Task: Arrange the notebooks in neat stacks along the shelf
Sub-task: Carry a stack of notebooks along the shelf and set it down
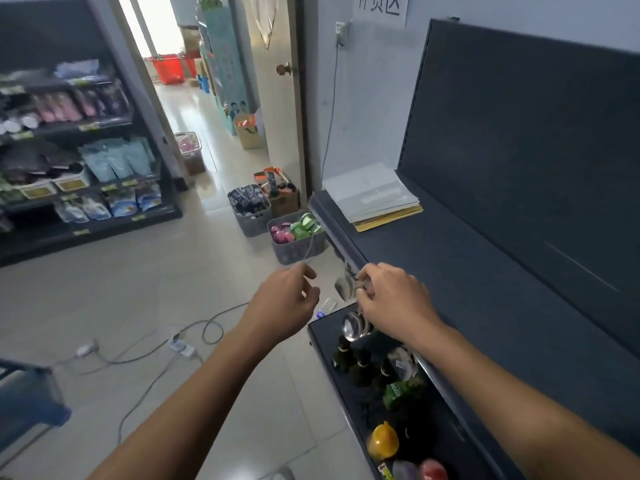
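A stack of notebooks (372,197), pale covers above yellow ones, lies at the left end of the dark shelf (485,289). My right hand (391,299) is at the shelf's front edge, well short of the stack. Its fingers curl around something small that I cannot make out. My left hand (287,299) hovers just left of the shelf edge, over the floor. Its thumb and forefinger pinch a thin pale wire (308,247) that curves up toward the baskets.
A lower shelf (332,386) holds dark bottles (360,365), a glass bowl (353,325) and a yellow container (382,441). Grey baskets (298,240) and boxes stand on the floor by the open door (273,64). Cables and a power strip (181,346) cross the tiles. A stocked rack (79,168) stands at left.
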Demonstrator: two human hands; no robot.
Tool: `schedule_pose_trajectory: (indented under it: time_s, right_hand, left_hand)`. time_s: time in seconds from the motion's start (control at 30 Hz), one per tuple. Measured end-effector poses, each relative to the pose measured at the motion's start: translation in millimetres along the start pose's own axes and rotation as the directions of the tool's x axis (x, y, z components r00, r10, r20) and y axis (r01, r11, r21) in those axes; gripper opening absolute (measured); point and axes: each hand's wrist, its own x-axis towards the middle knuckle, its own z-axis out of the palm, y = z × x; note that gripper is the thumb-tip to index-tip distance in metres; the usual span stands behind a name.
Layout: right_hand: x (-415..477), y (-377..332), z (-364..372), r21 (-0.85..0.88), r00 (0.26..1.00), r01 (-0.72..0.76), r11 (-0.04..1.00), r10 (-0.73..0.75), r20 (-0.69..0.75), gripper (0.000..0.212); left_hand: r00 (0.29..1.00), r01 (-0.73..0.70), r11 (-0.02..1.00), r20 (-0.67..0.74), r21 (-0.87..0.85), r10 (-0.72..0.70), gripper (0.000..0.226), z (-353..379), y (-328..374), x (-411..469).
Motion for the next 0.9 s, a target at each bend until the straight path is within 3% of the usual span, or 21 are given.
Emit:
schedule_pose_trajectory:
  time_s: [0.47, 0.9]
  right_hand:
    - [148, -24, 22, 0.028, 0.949, -0.296, 0.955, 0.297, -0.109, 0.020]
    - [255, 47, 33, 0.119, 0.818, -0.555, 0.823, 0.566, -0.103, 0.027]
  left_hand:
    - [0.948, -0.306, 0.952, 0.082, -0.032, 0.307, 0.022, -31, -74, 183]
    - [0.820, -0.521, 0.852, 0.248, -0.047, 0.516, 0.022, 8, -40, 350]
